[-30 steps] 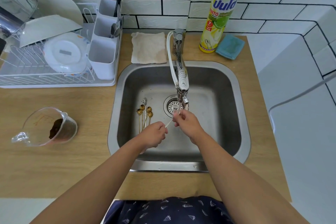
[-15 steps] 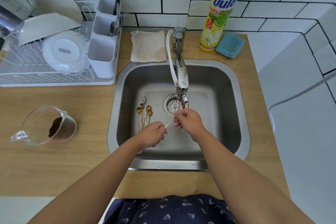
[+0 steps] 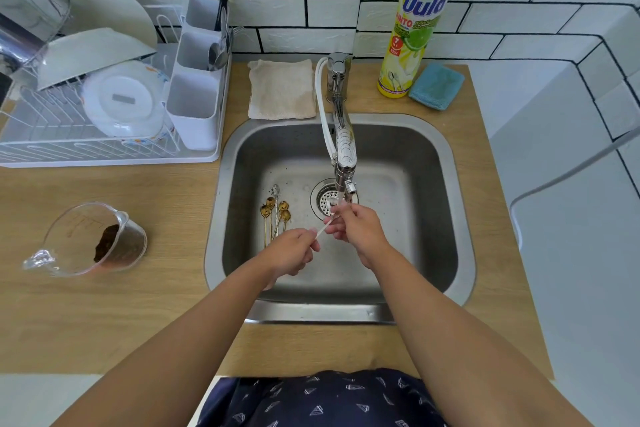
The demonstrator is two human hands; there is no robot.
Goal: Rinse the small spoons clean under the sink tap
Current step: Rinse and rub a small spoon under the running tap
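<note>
A thin silver spoon (image 3: 323, 228) is held over the steel sink (image 3: 450, 218), just below the tap spout (image 3: 346, 180). My left hand (image 3: 294, 250) pinches its handle end. My right hand (image 3: 356, 227) curls its fingers round the bowl end, right under the spout and above the drain (image 3: 323, 201). The bowl itself is hidden by those fingers. Several small gold spoons and one silver spoon (image 3: 275, 213) lie together on the sink floor, left of the drain.
A white dish rack (image 3: 104, 149) with plates and a cutlery holder (image 3: 195, 107) stands at the left. A glass measuring jug (image 3: 86, 239) with brown residue sits on the wooden counter. Behind the sink are a beige cloth (image 3: 281, 88), a detergent bottle (image 3: 417, 24) and a blue sponge (image 3: 437, 86).
Both hands stay at the spoon under the spout with only slight shifts of the fingers. The spoons on the sink floor have not moved.
</note>
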